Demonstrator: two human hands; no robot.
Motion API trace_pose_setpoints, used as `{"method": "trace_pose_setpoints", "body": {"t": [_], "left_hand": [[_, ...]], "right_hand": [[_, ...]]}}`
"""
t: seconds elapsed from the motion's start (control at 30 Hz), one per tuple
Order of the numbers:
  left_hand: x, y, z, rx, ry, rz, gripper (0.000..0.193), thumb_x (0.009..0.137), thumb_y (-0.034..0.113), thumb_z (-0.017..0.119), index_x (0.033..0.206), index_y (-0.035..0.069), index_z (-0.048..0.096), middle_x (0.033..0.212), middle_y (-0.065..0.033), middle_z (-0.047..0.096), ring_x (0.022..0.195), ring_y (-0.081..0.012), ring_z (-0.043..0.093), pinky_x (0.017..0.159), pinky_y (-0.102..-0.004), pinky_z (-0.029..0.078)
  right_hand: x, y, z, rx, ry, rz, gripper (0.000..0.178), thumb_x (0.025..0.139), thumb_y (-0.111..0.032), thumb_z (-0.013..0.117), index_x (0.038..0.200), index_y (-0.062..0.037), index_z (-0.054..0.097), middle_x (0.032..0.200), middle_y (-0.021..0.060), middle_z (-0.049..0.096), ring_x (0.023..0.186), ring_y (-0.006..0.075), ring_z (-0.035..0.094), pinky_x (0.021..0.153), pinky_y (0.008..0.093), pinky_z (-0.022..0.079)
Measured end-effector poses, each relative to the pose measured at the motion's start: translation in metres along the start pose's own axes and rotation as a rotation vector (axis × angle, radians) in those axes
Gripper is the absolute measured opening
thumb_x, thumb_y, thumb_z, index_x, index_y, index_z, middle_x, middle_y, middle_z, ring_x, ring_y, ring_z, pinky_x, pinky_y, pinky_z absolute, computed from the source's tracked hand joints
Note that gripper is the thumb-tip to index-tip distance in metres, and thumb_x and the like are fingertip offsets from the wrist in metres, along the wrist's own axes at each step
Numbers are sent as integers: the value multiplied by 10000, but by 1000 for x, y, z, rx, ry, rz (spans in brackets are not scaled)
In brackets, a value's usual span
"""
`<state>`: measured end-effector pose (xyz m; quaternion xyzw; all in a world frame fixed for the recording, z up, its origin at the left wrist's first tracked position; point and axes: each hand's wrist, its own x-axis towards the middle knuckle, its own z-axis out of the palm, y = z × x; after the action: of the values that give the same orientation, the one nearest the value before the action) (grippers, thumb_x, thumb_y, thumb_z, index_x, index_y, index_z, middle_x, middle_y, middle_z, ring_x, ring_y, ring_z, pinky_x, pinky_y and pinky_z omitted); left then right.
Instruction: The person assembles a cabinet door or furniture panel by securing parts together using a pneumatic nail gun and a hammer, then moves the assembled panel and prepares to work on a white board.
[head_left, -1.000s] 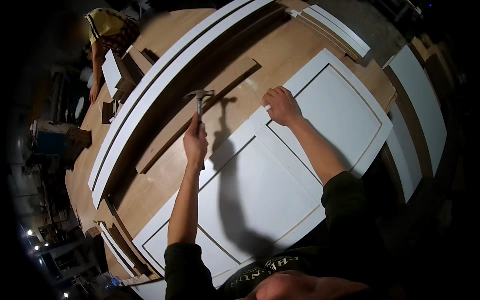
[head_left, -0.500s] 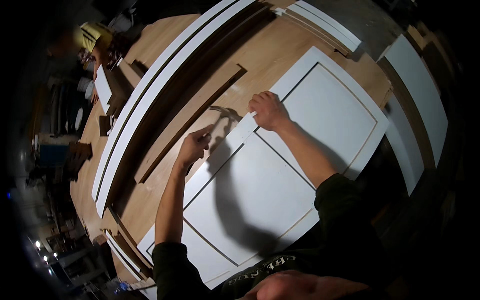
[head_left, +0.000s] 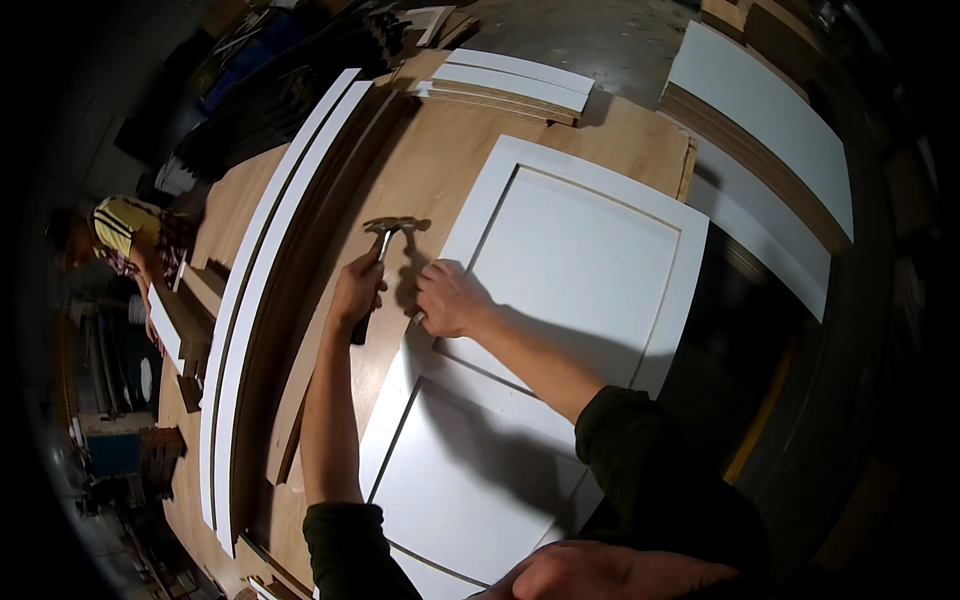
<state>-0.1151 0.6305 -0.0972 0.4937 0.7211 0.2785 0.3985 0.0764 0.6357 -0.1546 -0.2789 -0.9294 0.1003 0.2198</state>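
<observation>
My left hand is closed around a claw hammer, its metal head up and the lower end of its dark grip showing below my fist. A large white framed panel, with recessed fields and thin grooves, lies on the wooden table. At its left edge my right hand rests with fingers curled over the rim, closed on it. A small pale bit shows by the thumb, too small to name. The hammer is apart from the panel, left of my right hand.
Long white strips are stacked to the left, beside a bare wooden board. Shorter white boards lie at the table's far end. More white boards are stacked on the right. Another person bends at the far left.
My view has shifted, so the panel appears turned and the far boards lower. The hammer, blurred before, now shows sharply with its head up. My right hand stays at the panel's edge.
</observation>
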Motion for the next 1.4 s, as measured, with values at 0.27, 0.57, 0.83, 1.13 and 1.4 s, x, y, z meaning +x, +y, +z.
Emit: {"method": "trace_pose_setpoints", "body": {"t": [0.27,0.57,0.83,1.13,1.4], "left_hand": [[48,36,47,-192,-58,-13,354,926,170,536,1259,65,593,671,-43,603,505,-85,533,436,-250,431],[-67,40,25,-37,66,135,393,932,107,498,1320,44,518,704,-23,539,516,-73,493,427,-222,420],[-467,-52,75,-649,937,-275,251,898,142,600,1114,21,567,623,10,501,470,-79,463,409,-229,400],[-797,-176,257,-749,2307,-945,383,810,89,667,1144,16,495,629,-44,528,442,-123,493,368,-267,412],[-834,-170,438,-74,1859,-1609,543,756,222,674,1262,77,540,968,-178,679,916,-377,644,819,-447,497]], "right_hand": [[0,0,13,276,169,25,139,764,-207,620,771,-69,636,856,58,588,959,245,545,984,369,381],[0,18,34,64,198,10,173,737,-235,635,887,-151,648,974,-1,603,984,205,548,937,348,403],[-11,-64,-36,335,14,-47,680,786,-472,688,1351,-162,472,1397,186,435,1332,362,342,1100,531,230],[-244,-215,-71,330,-626,-301,557,803,-214,680,1310,-101,480,1467,151,339,1398,379,228,1103,585,174],[-252,-261,-74,410,-781,-611,489,802,-156,671,1255,-50,517,1404,202,399,1332,433,317,1078,482,297]]}}
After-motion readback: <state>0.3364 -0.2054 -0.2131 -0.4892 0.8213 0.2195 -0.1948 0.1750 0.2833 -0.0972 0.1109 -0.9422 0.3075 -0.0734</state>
